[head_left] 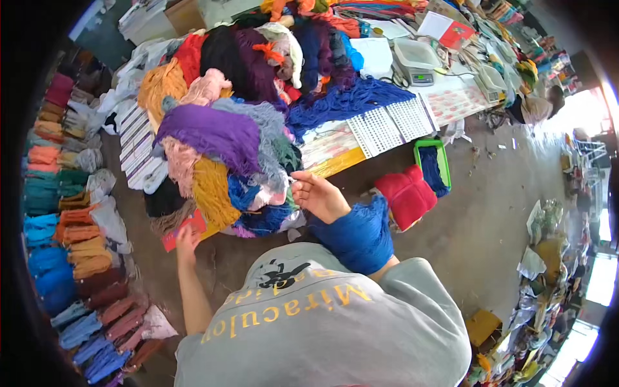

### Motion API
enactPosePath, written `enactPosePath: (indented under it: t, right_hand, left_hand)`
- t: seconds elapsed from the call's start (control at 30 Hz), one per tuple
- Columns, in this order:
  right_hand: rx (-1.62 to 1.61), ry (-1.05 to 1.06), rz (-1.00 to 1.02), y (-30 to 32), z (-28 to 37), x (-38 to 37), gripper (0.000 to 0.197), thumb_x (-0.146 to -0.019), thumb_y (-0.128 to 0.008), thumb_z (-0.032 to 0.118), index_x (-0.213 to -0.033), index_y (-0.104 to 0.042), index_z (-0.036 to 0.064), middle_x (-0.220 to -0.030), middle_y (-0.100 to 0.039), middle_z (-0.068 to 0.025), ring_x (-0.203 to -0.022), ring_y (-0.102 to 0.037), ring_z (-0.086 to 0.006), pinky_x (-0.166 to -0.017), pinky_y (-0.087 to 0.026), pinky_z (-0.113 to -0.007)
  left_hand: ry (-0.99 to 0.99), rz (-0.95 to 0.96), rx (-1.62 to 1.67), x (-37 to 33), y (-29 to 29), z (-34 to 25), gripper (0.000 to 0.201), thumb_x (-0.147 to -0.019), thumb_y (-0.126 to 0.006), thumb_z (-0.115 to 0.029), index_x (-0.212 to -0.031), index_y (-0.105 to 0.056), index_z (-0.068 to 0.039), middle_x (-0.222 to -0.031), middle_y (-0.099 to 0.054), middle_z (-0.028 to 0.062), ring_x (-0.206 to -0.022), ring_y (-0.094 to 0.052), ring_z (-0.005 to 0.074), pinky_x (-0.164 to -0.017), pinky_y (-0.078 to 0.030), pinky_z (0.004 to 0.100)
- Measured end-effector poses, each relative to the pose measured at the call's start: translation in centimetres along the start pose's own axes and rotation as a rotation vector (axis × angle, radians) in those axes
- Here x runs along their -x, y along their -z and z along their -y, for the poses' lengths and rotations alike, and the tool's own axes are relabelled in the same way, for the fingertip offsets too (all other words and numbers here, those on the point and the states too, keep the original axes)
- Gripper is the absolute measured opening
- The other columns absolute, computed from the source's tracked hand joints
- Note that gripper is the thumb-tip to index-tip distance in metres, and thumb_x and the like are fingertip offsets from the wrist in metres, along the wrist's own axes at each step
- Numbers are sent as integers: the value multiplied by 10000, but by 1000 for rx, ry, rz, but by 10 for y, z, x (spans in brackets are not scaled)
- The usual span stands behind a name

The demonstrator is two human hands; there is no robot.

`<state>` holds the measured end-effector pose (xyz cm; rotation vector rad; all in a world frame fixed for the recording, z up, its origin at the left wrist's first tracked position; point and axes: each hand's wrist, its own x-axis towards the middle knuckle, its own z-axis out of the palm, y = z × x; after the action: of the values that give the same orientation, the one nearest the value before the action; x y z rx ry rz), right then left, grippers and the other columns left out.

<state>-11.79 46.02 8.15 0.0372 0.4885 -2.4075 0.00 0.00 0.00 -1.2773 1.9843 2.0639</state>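
Observation:
My left hand (187,244) is closed on a flat red booklet (196,221) below the near left side of a big yarn pile. My right hand (317,197) is at the pile's right side, fingers bent and pinched near a whitish strand; what they hold is too small to make out. Around my right forearm hangs a thick blue yarn skein (361,238). Between the hands, mustard yarn (211,190) drapes over the table edge beside pink yarn (178,161). A purple skein (209,132) lies on top, next to grey-blue yarn (267,142).
The table holds loose blue yarn (354,100), white charts (393,126) and a scale (416,64). On the floor at right are a red cushion-topped stool (406,193) and a green basket (429,143). Folded yarn bundles (45,187) line the left side. Another person (536,108) is far right.

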Motion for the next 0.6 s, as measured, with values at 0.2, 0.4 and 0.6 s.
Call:
enactPosePath:
  t: [0.2,0.4,0.6]
  right_hand:
    - [-223,-55,37,18,55,-74,403,-924,-449,361,-1185,-507,60,-990,-586,-62,-886,-546,-181,-807,-432,-326]
    - [-339,-78,-19,38,110,-185,370,-901,-501,328,-1162,-525,67,-1071,-571,-76,-996,-534,-219,-875,-430,-364]
    - [-259,-81,-102,57,96,-304,404,-895,-482,286,-1250,-476,94,-1266,-488,-74,-1168,-440,-223,-994,-336,-404]
  left_hand:
    - [-228,-27,-83,-24,-42,-99,471,-899,-541,-356,-1274,-456,-84,-1185,-522,62,-1047,-507,178,-877,-391,334]
    - [-335,-199,-100,-62,-125,-170,648,-860,-522,-473,-1368,-339,-116,-1350,-396,90,-1235,-375,237,-993,-293,394]
    - [-587,-515,-568,-140,-144,-151,594,-899,-462,-444,-1276,-434,14,-1165,-505,253,-1035,-535,283,-883,-418,360]
